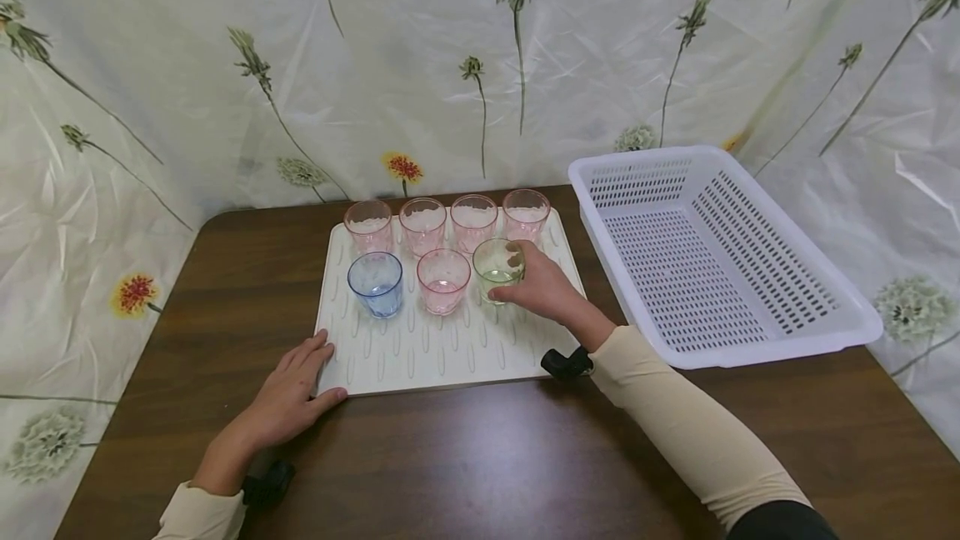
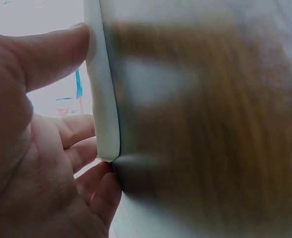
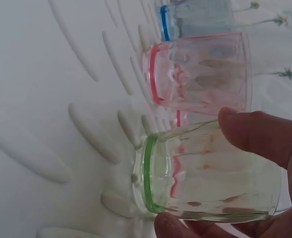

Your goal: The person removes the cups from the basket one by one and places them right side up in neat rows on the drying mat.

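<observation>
A green-tinted glass (image 1: 497,269) is at the right end of the front row on a white ridged mat (image 1: 450,357). My right hand (image 1: 543,282) grips it from the right side, thumb and fingers around its wall; in the right wrist view the glass (image 3: 210,173) stands on or just at the mat. Beside it are a pink glass (image 1: 443,280) and a blue glass (image 1: 377,283). Several more pink glasses (image 1: 423,227) form the back row. My left hand (image 1: 292,394) rests at the mat's front left corner, fingers extended and touching the mat's edge (image 2: 103,99).
To the right of the mat stands a white perforated plastic basket (image 1: 667,273), its near corner over the table's right part. The dark wooden table (image 1: 465,457) meets a flower-printed curtain (image 1: 420,90) behind. Black bands sit on both wrists.
</observation>
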Demonstrator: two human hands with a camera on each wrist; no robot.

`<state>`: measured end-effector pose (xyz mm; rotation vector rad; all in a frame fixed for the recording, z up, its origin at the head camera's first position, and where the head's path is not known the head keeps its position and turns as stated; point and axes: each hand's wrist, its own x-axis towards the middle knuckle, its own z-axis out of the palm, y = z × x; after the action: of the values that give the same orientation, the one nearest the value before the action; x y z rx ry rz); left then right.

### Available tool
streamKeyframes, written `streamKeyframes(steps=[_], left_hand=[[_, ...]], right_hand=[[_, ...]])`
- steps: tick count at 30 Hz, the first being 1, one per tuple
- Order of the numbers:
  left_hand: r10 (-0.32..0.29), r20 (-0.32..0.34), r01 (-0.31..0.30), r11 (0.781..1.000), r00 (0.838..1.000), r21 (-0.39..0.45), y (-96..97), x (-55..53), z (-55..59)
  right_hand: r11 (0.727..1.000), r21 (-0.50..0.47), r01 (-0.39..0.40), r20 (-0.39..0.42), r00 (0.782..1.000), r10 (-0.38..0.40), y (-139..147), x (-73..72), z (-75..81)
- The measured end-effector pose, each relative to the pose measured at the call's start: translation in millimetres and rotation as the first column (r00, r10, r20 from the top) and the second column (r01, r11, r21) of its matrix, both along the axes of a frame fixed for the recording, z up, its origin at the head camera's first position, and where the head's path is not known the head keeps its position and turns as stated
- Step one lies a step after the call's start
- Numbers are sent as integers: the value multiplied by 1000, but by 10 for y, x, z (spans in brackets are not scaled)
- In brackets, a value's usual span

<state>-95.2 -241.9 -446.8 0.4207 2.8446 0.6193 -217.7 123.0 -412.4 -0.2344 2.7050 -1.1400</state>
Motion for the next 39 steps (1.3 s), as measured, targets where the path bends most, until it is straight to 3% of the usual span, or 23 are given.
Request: streamKeyframes(steps=[8, 16, 23, 26, 31, 39], left_hand=[[0, -4, 0, 1000, 1000, -2, -14, -5, 15], [-3, -18, 3, 1000, 1000, -1, -10, -13, 17], [-5, -16, 5, 1000, 1000, -3, -1, -3, 20], [-2, -11, 2, 1000, 1000, -6, 2, 1, 28], [1, -10, -1, 1000, 1000, -13, 0, 1, 23], [1, 10, -1, 1000, 1000, -9, 5, 5, 6]], right_hand=[[999, 46, 1, -53, 999, 1, -24, -46, -92], [1000, -6, 18, -4, 1000, -18, 9, -60, -77], [997, 73, -1, -104, 995, 8, 50, 62, 69], [994, 111, 8, -204, 979, 15, 75, 185, 228], [996, 88, 22, -349, 937, 11, 122, 345, 426], [993, 120, 3, -408, 912, 46, 209, 403, 491]])
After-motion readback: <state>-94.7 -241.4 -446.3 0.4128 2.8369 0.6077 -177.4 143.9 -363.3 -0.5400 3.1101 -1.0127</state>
